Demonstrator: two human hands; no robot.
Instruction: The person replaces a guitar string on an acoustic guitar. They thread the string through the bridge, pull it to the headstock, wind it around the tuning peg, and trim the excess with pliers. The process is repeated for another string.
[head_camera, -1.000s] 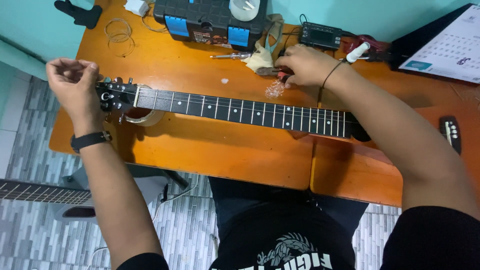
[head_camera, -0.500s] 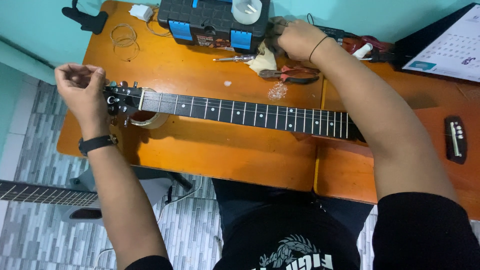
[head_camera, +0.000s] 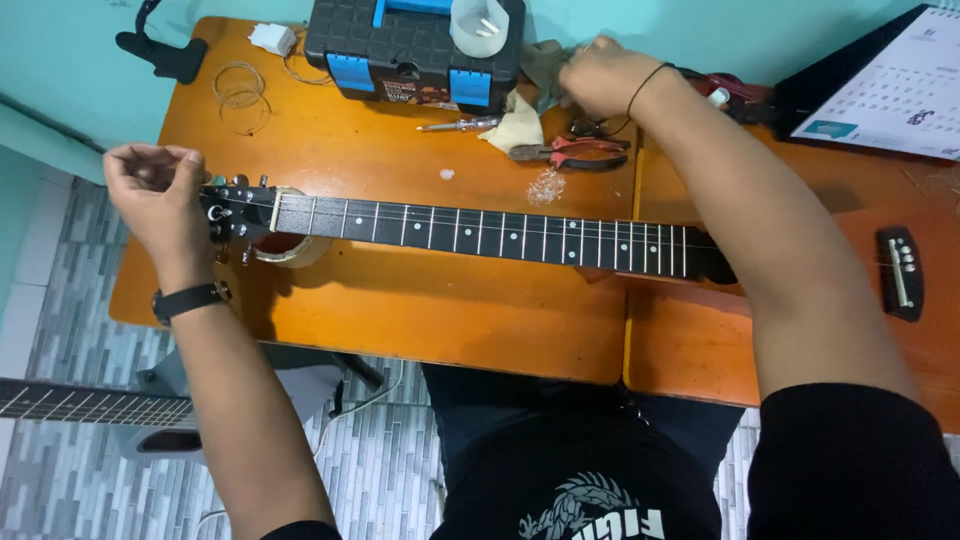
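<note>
A guitar lies across the orange table, its dark fretted neck (head_camera: 480, 230) running left to right and its black bridge (head_camera: 900, 270) at the far right. My left hand (head_camera: 150, 190) hovers just left of the headstock (head_camera: 230, 215), fingers pinched together; I cannot make out a string in them. My right hand (head_camera: 600, 75) reaches to the back of the table and closes on a grey-green cloth (head_camera: 543, 68) beside the black toolbox (head_camera: 400, 45). Red-handled pliers (head_camera: 570, 152) lie just in front of that hand.
A tape roll (head_camera: 300, 252) props up the headstock. A screwdriver (head_camera: 460, 125), a tan rag (head_camera: 515, 128), coiled strings (head_camera: 240, 85), a white cup (head_camera: 485, 22) on the toolbox and a calendar (head_camera: 880, 90) line the back. Another guitar neck (head_camera: 90, 405) lies on the tiled floor.
My right hand moved from the pliers up and back to the cloth by the toolbox. My left hand stayed by the headstock, fingers still pinched.
</note>
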